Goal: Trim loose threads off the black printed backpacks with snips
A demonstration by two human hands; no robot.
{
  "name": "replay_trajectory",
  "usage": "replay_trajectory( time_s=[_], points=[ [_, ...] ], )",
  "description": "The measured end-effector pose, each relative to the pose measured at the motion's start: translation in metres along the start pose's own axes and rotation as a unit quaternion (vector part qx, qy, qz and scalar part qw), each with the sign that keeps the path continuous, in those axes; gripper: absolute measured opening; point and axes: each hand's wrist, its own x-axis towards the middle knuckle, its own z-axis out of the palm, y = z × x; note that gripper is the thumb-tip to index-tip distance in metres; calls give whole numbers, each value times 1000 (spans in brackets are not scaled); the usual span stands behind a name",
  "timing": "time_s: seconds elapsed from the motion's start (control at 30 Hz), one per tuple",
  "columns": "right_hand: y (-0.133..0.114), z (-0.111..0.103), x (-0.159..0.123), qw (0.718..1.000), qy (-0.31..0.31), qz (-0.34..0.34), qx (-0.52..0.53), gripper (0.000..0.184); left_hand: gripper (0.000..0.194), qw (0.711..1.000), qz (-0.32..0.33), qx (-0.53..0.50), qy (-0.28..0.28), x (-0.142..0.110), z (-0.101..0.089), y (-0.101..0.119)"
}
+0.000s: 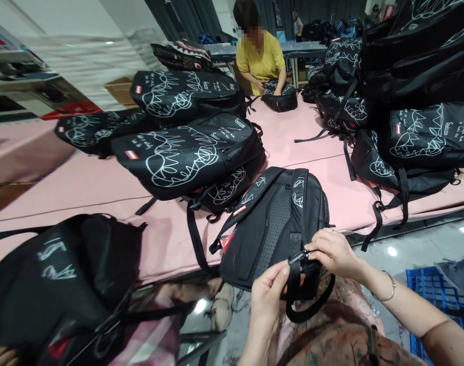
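Observation:
A black backpack (272, 229) lies on the pink table in front of me with its padded back panel and shoulder straps facing up. My left hand (269, 290) pinches the black webbing strap (294, 282) at the near end of this backpack. In my right hand (333, 250) are small thread snips (301, 255), their metal blades lying across the webbing close to my left fingertips. The strap's loose length curves down over my lap. Part of the backpack's near edge is hidden behind my hands.
Stacked black backpacks with white scribbles (186, 152) lie ahead to the left, and more are piled at right (418, 132). A person in yellow (260, 61) handles a bag across the pink table (292, 137). Another backpack (64, 264) is near left; a blue crate (426, 290) stands right.

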Motion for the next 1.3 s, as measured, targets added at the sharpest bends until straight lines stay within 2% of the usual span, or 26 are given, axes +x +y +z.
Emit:
replay_trajectory(
  time_s=[0.07, 0.13, 0.2, 0.27, 0.3, 0.37, 0.4, 0.47, 0.5, 0.6, 0.67, 0.77, 0.9, 0.97, 1.07, 1.2, 1.3],
  points=[
    [-1, 1, -2, 999, 3, 20, 25, 14, 36, 1000, 0, -10, -10, -2, 2, 2],
    [-1, 1, -5, 992, 17, 65, 102, 12, 31, 998, -4, -31, -47, -6, 1, 6],
    [3, 2, -10, 968, 57, 138, 202, 12, 33, 991, 2, -60, -119, -5, -7, 13],
    [15, 5, -16, 933, 102, 214, 269, 17, 44, 985, 34, -63, -157, 5, -26, 21],
    [24, 7, -20, 918, 117, 249, 284, 22, 46, 987, 60, -43, -143, 15, -39, 27],
    [47, 14, -31, 896, 120, 315, 288, 32, 45, 992, 106, 52, -40, 44, -72, 39],
    [59, 19, -37, 886, 114, 351, 281, 36, 50, 986, 121, 116, 11, 62, -89, 47],
    [84, 31, -49, 866, 97, 416, 261, 40, 58, 945, 149, 263, 127, 100, -123, 62],
    [95, 37, -55, 860, 104, 431, 252, 43, 61, 924, 147, 321, 149, 118, -137, 68],
    [120, 58, -64, 839, 161, 470, 221, 53, 59, 922, 124, 336, 149, 154, -157, 75],
    [131, 71, -62, 825, 201, 484, 209, 63, 54, 934, 96, 326, 112, 161, -154, 68],
    [141, 84, -55, 809, 240, 498, 200, 75, 51, 949, 68, 305, 43, 155, -142, 47],
    [147, 80, -56, 796, 242, 515, 204, 76, 54, 965, 74, 251, -15, 134, -135, 18],
    [149, 70, -59, 774, 238, 548, 211, 73, 54, 971, 95, 219, -29, 124, -134, 7],
    [147, 46, -57, 778, 249, 537, 210, 61, 53, 975, 123, 182, -38, 113, -128, -2],
    [129, 2, -31, 828, 307, 435, 177, 58, 56, 968, 189, 161, -26, 109, -108, 10],
    [114, -29, -1, 858, 341, 353, 148, 62, 66, 941, 278, 191, 10, 111, -88, 36]
  ],
)
